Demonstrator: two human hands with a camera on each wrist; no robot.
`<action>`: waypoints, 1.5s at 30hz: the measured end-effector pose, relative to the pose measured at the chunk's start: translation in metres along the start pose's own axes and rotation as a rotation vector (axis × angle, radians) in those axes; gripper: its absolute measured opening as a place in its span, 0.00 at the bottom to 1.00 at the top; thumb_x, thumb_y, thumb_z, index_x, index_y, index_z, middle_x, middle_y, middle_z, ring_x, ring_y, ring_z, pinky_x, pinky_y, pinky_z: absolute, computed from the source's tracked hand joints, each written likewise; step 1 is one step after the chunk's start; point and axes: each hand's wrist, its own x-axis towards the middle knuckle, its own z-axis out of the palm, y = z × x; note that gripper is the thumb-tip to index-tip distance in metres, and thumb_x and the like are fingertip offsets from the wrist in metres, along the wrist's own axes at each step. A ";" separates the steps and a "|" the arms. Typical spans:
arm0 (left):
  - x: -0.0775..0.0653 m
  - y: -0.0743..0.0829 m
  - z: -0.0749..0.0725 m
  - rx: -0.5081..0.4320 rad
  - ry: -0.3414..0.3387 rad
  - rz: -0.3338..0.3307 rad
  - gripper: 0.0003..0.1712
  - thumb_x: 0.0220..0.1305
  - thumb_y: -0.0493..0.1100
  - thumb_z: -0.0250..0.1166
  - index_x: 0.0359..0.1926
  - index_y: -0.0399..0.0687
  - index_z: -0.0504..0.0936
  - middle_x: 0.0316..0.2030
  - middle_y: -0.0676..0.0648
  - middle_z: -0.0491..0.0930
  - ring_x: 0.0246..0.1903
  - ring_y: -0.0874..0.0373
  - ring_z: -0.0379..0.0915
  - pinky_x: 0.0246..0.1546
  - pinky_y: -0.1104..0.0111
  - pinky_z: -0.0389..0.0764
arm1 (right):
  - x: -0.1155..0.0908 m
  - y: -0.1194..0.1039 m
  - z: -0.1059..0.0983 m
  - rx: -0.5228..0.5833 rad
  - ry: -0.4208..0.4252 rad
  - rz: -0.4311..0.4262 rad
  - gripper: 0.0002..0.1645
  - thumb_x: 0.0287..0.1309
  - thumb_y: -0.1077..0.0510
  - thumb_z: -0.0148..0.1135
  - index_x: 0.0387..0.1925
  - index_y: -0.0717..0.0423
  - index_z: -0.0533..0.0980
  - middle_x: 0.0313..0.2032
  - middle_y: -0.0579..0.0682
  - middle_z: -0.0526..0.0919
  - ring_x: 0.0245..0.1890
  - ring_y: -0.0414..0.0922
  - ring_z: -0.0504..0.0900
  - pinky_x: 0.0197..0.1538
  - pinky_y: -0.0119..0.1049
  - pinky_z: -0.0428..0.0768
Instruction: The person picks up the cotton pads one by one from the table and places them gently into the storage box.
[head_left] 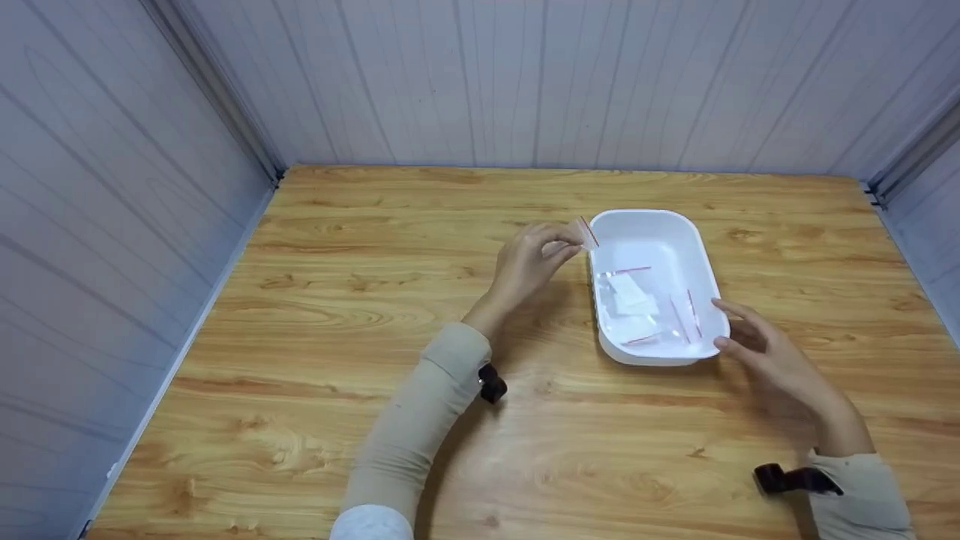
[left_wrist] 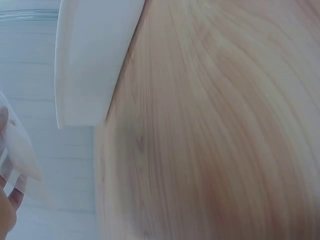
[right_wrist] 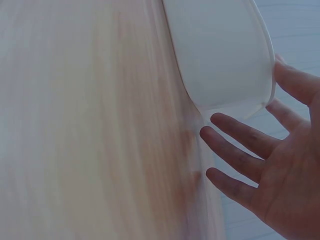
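At the left rim of a white plastic basin (head_left: 652, 217), my left hand (head_left: 529, 259) pinches a small clear zip bag (head_left: 587, 234) with a red stripe, between thumb and fingertips. In the left wrist view the bag (left_wrist: 22, 150) hangs beside the fingers, apart from the basin (left_wrist: 95, 60). My right hand (head_left: 772, 356) touches the basin's near right corner with thumb and index finger. The right wrist view shows its other fingers (right_wrist: 240, 155) extended below the rim. Inside the basin lie several similar bags (head_left: 634, 296), some with white pieces in them.
The basin stands on a wood-grain table (head_left: 337, 337), right of the middle. Pale panelled walls (head_left: 487, 82) enclose the back and both sides. A dark camera mount (head_left: 491, 384) sits on the left sleeve and another (head_left: 795, 480) on the right.
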 end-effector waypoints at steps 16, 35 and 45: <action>0.006 0.035 0.024 -0.076 -0.018 0.027 0.07 0.63 0.48 0.70 0.41 0.56 0.89 0.43 0.59 0.85 0.49 0.65 0.76 0.50 0.77 0.72 | -0.001 0.000 0.001 0.040 -0.005 0.000 0.35 0.70 0.63 0.57 0.73 0.60 0.58 0.61 0.75 0.69 0.52 0.23 0.70 0.52 0.16 0.69; 0.006 0.076 0.051 -0.082 -0.091 0.121 0.07 0.63 0.49 0.69 0.41 0.59 0.89 0.40 0.63 0.85 0.44 0.72 0.73 0.46 0.84 0.68 | -0.002 -0.003 -0.001 0.023 -0.017 0.024 0.35 0.71 0.61 0.57 0.74 0.61 0.57 0.64 0.75 0.66 0.54 0.24 0.69 0.51 0.17 0.70; 0.002 0.085 0.063 -0.080 -0.138 0.169 0.08 0.64 0.50 0.68 0.43 0.59 0.89 0.42 0.63 0.85 0.44 0.73 0.74 0.48 0.84 0.67 | -0.008 -0.004 -0.002 0.020 -0.022 0.039 0.35 0.71 0.60 0.56 0.75 0.58 0.56 0.62 0.76 0.68 0.54 0.25 0.69 0.51 0.17 0.69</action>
